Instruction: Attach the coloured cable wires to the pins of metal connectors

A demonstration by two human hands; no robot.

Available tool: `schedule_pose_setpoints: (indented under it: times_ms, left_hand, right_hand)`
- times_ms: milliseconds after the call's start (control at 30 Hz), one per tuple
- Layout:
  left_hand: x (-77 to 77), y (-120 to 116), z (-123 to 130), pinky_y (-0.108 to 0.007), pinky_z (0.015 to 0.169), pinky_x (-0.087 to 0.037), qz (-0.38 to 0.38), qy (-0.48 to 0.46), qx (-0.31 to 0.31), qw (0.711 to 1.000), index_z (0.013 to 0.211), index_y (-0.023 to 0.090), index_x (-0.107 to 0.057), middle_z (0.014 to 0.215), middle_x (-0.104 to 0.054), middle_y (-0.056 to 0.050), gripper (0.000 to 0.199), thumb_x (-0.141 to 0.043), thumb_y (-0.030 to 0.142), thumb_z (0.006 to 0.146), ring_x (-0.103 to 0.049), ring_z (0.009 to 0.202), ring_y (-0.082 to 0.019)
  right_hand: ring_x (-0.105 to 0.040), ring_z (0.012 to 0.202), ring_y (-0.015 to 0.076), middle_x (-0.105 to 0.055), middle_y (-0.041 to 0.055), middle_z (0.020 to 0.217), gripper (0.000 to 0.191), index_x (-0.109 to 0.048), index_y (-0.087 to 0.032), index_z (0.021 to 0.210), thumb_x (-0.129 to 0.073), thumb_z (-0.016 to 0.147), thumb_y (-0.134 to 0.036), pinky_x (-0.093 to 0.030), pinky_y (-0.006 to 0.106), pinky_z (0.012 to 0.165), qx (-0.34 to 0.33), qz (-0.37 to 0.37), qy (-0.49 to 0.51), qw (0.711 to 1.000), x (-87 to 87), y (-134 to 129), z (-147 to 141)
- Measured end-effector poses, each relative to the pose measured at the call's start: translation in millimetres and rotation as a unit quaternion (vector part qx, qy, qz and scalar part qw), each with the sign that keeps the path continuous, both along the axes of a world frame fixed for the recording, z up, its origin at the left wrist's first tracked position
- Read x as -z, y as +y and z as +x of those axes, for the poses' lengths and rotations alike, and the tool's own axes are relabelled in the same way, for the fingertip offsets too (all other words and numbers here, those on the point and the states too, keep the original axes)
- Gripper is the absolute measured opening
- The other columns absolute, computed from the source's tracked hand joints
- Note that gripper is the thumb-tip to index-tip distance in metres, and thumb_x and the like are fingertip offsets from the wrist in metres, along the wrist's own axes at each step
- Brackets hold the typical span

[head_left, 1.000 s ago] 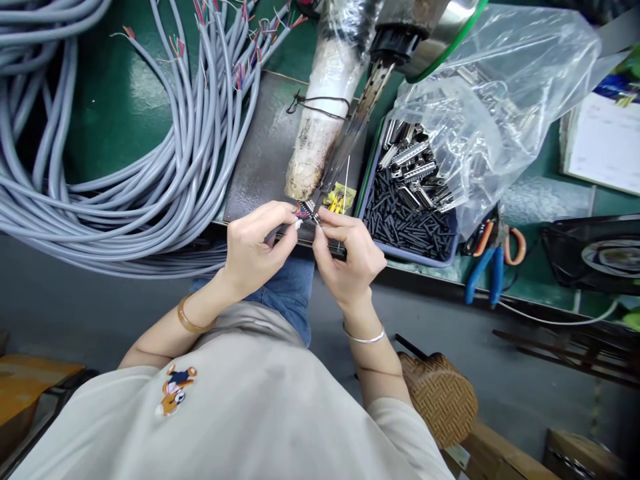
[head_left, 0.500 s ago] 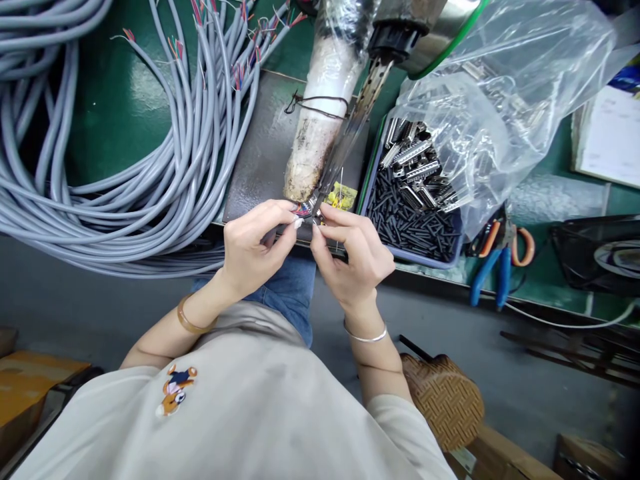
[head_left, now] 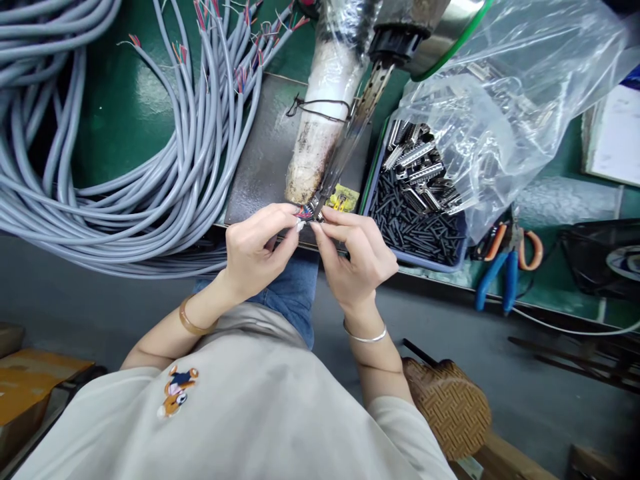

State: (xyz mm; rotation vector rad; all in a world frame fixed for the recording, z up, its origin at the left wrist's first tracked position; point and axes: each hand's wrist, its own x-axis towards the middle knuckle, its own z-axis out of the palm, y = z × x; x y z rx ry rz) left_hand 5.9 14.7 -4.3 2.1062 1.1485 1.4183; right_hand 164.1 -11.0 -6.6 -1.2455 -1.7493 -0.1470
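Note:
My left hand (head_left: pixel 263 250) pinches thin coloured wires (head_left: pixel 305 212) at the front edge of a dark metal plate (head_left: pixel 260 153). Beside it, my right hand (head_left: pixel 356 250) has its thumb and fingers closed on a small metal connector (head_left: pixel 317 212), partly hidden by the fingertips. The wires meet the connector between both hands. Just above hangs the tip of a long metal tool (head_left: pixel 350 137), next to a stained white wrapped tube (head_left: pixel 317 127). A yellow piece (head_left: pixel 343 199) lies on the plate near my right fingertips.
Grey cables (head_left: pixel 200 153) with stripped ends spread over the left side. Right of the plate, a blue bin (head_left: pixel 440 267) holds black sleeves (head_left: pixel 415 223) and metal connectors (head_left: pixel 420 160) under a plastic bag (head_left: pixel 500 113). Blue-handled pliers (head_left: pixel 500 270) lie further right, and a woven stool (head_left: pixel 447 410) stands below.
The view has shifted slightly, so the table items appear a little further right and lower. Both hands keep nearly the same pose and hold.

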Motion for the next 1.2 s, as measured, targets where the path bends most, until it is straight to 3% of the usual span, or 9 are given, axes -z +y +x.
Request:
schedule_pose_setpoints:
  times_ms: [300, 500, 767, 967, 1067, 1200]
  left_hand:
    - [-1.9, -1, 0, -0.022, 0.071, -0.055, -0.043, -0.038, 0.017, 0.998, 0.083, 0.018, -0.065, 0.091, -0.078, -0.003, 0.01, -0.067, 0.008, 0.087, -0.072, 0.078, -0.011]
    - [1.6, -4, 0, -0.019, 0.062, -0.05, -0.071, -0.046, 0.02, 0.996, 0.081, 0.016, -0.065, 0.089, -0.078, -0.005, 0.011, -0.067, 0.006, 0.085, -0.07, 0.075, -0.011]
    - [-1.4, -7, 1, -0.017, 0.066, -0.052, -0.056, -0.021, 0.02, 0.998, 0.085, 0.015, -0.065, 0.088, -0.077, -0.004, 0.01, -0.067, 0.006, 0.086, -0.071, 0.076, -0.01]
    - [6.2, -12, -2, -0.021, 0.085, -0.058, 0.006, 0.027, 0.046, 0.999, 0.105, 0.015, -0.069, 0.099, -0.08, -0.007, 0.015, -0.062, 0.008, 0.093, -0.075, 0.093, -0.014]
    - [9.1, -12, -3, -0.02, 0.081, -0.056, 0.034, 0.036, 0.048, 0.998, 0.102, 0.014, -0.071, 0.094, -0.08, -0.007, 0.013, -0.061, 0.009, 0.095, -0.075, 0.087, -0.013]
    - [3.8, -10, -3, -0.019, 0.073, -0.053, -0.027, 0.014, 0.042, 0.999, 0.092, 0.014, -0.071, 0.083, -0.078, -0.004, 0.009, -0.064, 0.01, 0.091, -0.071, 0.073, -0.011]
  right_hand:
    - [-0.079, 0.082, 0.0143, -0.082, 0.0043, 0.102, 0.011, -0.062, -0.024, 0.087, -0.07, 0.092, -0.018, -0.062, 0.024, 0.067, 0.002, 0.04, -0.06, 0.997, 3.1, -2, 3]
    - [-0.079, 0.081, 0.0139, -0.083, 0.0064, 0.098, 0.014, -0.062, -0.022, 0.087, -0.071, 0.09, -0.01, -0.061, 0.021, 0.07, -0.013, 0.039, -0.087, 0.995, 6.2, -3, 6]
    - [-0.079, 0.083, 0.0135, -0.082, 0.0097, 0.098, 0.017, -0.061, -0.019, 0.089, -0.073, 0.087, -0.007, -0.061, 0.019, 0.075, -0.017, 0.047, -0.087, 0.995, 5.2, -5, 5]
    - [-0.079, 0.083, 0.014, -0.082, 0.0091, 0.098, 0.017, -0.061, -0.02, 0.092, -0.072, 0.087, -0.007, -0.061, 0.02, 0.073, -0.017, 0.03, -0.078, 0.996, 4.8, -11, 5]
    - [-0.08, 0.084, 0.0144, -0.082, 0.0076, 0.097, 0.018, -0.062, -0.02, 0.092, -0.072, 0.087, -0.006, -0.061, 0.021, 0.074, -0.022, 0.012, -0.051, 0.998, 5.1, -14, 5]
    - [-0.079, 0.086, 0.0135, -0.081, 0.0043, 0.094, 0.017, -0.063, -0.02, 0.091, -0.072, 0.087, -0.006, -0.063, 0.022, 0.076, -0.034, -0.039, 0.03, 0.998, 6.5, -18, 3]
